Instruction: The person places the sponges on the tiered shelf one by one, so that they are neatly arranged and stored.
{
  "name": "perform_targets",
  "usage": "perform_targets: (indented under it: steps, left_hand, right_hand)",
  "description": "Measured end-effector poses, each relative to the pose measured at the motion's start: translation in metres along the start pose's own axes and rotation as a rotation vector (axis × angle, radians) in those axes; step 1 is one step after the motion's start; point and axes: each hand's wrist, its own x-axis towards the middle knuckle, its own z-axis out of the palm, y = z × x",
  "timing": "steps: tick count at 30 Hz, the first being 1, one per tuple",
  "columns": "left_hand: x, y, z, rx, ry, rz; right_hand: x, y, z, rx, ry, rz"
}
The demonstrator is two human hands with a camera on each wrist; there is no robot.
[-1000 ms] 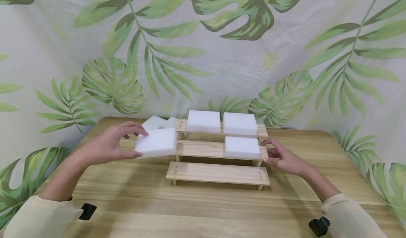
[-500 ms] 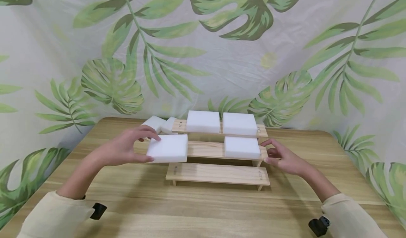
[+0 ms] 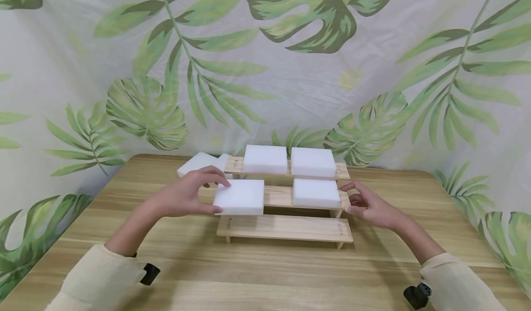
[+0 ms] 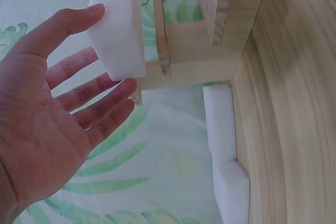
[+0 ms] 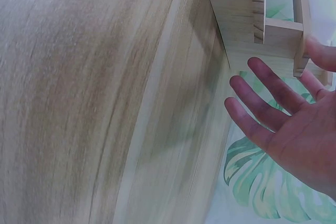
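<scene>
My left hand pinches a white foam block between thumb and fingers, over the left part of the middle shelf of a three-tier wooden stand. In the left wrist view the thumb lies on one face of the held block. Whether the block touches the shelf is unclear. My right hand holds the right end of the middle shelf between thumb and index finger, the other fingers spread in the right wrist view. Beside it a foam block lies on that shelf. Two more blocks, left and right, lie on the top shelf.
More white foam blocks lie on the wooden table behind my left hand, left of the stand. The lowest shelf stands in front. A leaf-patterned cloth hangs behind the table.
My left hand has carried its foam block to the right and slightly toward me, from beside the stand to over the middle shelf's left part. My right hand stays in place.
</scene>
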Motion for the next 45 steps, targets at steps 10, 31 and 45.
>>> perform_targets:
  steps: [10,31,45]
  left_hand:
    - [0.017,0.007,0.019,0.007,0.004,0.008]
    - [0.032,0.01,0.038,0.033,0.051,0.04]
    - [0.032,0.009,0.041,0.056,0.056,0.029]
  right_hand:
    - [0.0,-0.002,0.001,0.01,0.003,-0.015]
    - [0.001,0.002,0.001,-0.005,0.007,-0.021]
    - [0.0,0.003,0.001,-0.005,0.006,0.004]
